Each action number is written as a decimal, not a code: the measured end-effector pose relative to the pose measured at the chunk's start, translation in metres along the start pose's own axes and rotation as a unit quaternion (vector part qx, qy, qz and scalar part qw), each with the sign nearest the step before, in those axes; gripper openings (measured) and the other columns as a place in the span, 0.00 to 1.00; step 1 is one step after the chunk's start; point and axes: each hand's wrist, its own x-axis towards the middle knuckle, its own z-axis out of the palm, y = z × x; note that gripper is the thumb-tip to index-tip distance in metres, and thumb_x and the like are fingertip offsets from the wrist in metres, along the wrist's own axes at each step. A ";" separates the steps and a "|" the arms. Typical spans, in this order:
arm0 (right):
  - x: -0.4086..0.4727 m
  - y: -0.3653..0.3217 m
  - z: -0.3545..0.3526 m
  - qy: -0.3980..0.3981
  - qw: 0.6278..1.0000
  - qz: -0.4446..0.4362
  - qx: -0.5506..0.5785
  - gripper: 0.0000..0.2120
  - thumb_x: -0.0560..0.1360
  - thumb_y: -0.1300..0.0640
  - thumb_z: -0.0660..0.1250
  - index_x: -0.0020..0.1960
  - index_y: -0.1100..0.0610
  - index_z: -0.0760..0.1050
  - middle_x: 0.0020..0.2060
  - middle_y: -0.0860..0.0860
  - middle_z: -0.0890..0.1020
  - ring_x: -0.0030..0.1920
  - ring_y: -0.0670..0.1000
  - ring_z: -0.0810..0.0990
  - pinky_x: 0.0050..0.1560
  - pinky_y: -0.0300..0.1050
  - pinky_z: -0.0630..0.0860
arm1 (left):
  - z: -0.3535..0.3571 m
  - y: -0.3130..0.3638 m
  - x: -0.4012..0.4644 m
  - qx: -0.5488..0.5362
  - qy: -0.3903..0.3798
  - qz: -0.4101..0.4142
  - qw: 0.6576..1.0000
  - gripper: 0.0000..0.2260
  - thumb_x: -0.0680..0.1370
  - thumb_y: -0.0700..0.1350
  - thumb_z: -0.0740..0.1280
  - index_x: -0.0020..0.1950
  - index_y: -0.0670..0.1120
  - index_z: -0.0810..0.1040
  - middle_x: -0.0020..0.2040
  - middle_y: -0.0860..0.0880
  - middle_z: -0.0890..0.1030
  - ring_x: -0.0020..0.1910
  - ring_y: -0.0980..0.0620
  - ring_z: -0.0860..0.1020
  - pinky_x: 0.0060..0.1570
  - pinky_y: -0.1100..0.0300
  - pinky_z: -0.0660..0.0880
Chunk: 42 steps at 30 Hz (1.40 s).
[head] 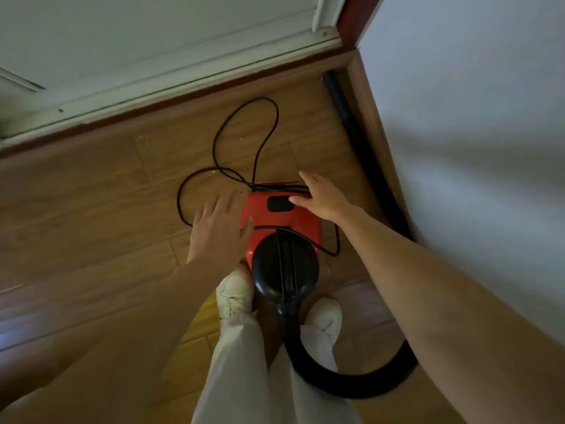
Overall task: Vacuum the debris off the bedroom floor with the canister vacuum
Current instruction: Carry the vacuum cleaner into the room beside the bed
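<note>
the vacuuming itself looks not yet begun, as far as i can judge. the vacuum (282,237), red with a black dome, sits on the floor (91,209) at the centre of the frame, right in front of the person's white shoes (234,293). its cord (244,139) lies in loose loops on the boards above it, toward the door sill (171,87) across the upper left, so it does not look plugged in, though i cannot see a plug or socket. the hose (345,384) curls from the dome down between the feet and off to the lower right. a long black tube (360,148), maybe the wand, lies along the wall (458,117) at the right, well apart from both hands. a few pale specks of debris (143,142) show on the boards in the upper left; they are still there to be picked up.

the left hand (221,231) hovers with fingers spread and relaxed at the left edge of the red body, about touching it, gripping nothing. the right hand (321,197) is also released, its straight fingers lying across the top rear of the vacuum just by the black button (278,203), where the cord leaves the body. whether it presses the button i cannot tell.

what is left, then, is nearly everything: cord, wand, power, and the floor.
</note>
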 end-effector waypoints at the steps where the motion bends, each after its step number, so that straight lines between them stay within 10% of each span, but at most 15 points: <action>1: 0.008 -0.001 0.005 -0.020 1.000 0.009 0.018 0.38 0.76 0.37 0.62 0.78 0.52 0.52 0.77 0.53 0.59 0.76 0.55 0.57 0.73 0.54 0.61 | 0.003 -0.004 0.003 -0.008 0.002 0.001 1.000 0.20 0.79 0.49 0.56 0.71 0.46 0.66 0.70 0.46 0.68 0.66 0.44 0.69 0.62 0.48 0.68; 7: 0.032 -0.001 0.009 -0.039 0.991 0.080 0.104 0.45 0.68 0.32 0.68 0.76 0.53 0.60 0.75 0.55 0.62 0.74 0.57 0.62 0.70 0.55 0.64 | 0.024 -0.016 0.012 0.009 0.006 0.035 0.999 0.21 0.79 0.49 0.51 0.69 0.44 0.69 0.67 0.44 0.71 0.65 0.44 0.71 0.62 0.47 0.70; 10: 0.034 0.009 0.003 -0.012 0.992 0.072 0.099 0.32 0.70 0.36 0.69 0.66 0.54 0.73 0.63 0.53 0.76 0.63 0.54 0.75 0.54 0.45 0.74 | 0.025 -0.009 0.016 0.008 -0.003 0.047 0.999 0.22 0.80 0.51 0.48 0.69 0.44 0.69 0.67 0.44 0.72 0.65 0.44 0.71 0.62 0.47 0.70; 14: 0.018 0.012 -0.009 0.074 0.987 0.032 0.138 0.15 0.74 0.47 0.70 0.58 0.53 0.78 0.56 0.49 0.80 0.58 0.48 0.78 0.51 0.39 0.72 | 0.021 0.013 0.019 -0.001 -0.005 0.056 0.998 0.20 0.80 0.49 0.52 0.70 0.45 0.68 0.69 0.45 0.70 0.68 0.45 0.68 0.65 0.48 0.67; 25: -0.055 0.089 -0.082 0.324 0.938 0.079 0.093 0.08 0.78 0.55 0.65 0.55 0.55 0.78 0.51 0.52 0.79 0.50 0.51 0.78 0.47 0.40 0.71 | 0.011 0.073 0.030 0.009 0.026 0.111 0.993 0.18 0.80 0.47 0.59 0.68 0.43 0.72 0.67 0.43 0.73 0.66 0.44 0.71 0.64 0.46 0.70; 37: 0.042 0.135 -0.048 0.247 0.963 0.104 0.014 0.15 0.81 0.53 0.60 0.64 0.58 0.72 0.64 0.56 0.71 0.64 0.57 0.71 0.60 0.50 0.72 | 0.059 0.068 0.089 0.079 0.062 0.153 0.983 0.17 0.77 0.44 0.63 0.65 0.41 0.74 0.63 0.41 0.75 0.62 0.40 0.74 0.59 0.43 0.72; 42: 0.089 0.149 -0.040 0.181 0.978 0.100 0.013 0.32 0.80 0.50 0.62 0.78 0.56 0.53 0.76 0.57 0.59 0.74 0.58 0.59 0.72 0.53 0.63 | 0.073 0.053 0.120 0.066 0.099 0.166 0.979 0.16 0.77 0.44 0.62 0.65 0.42 0.73 0.63 0.41 0.75 0.62 0.41 0.74 0.59 0.44 0.71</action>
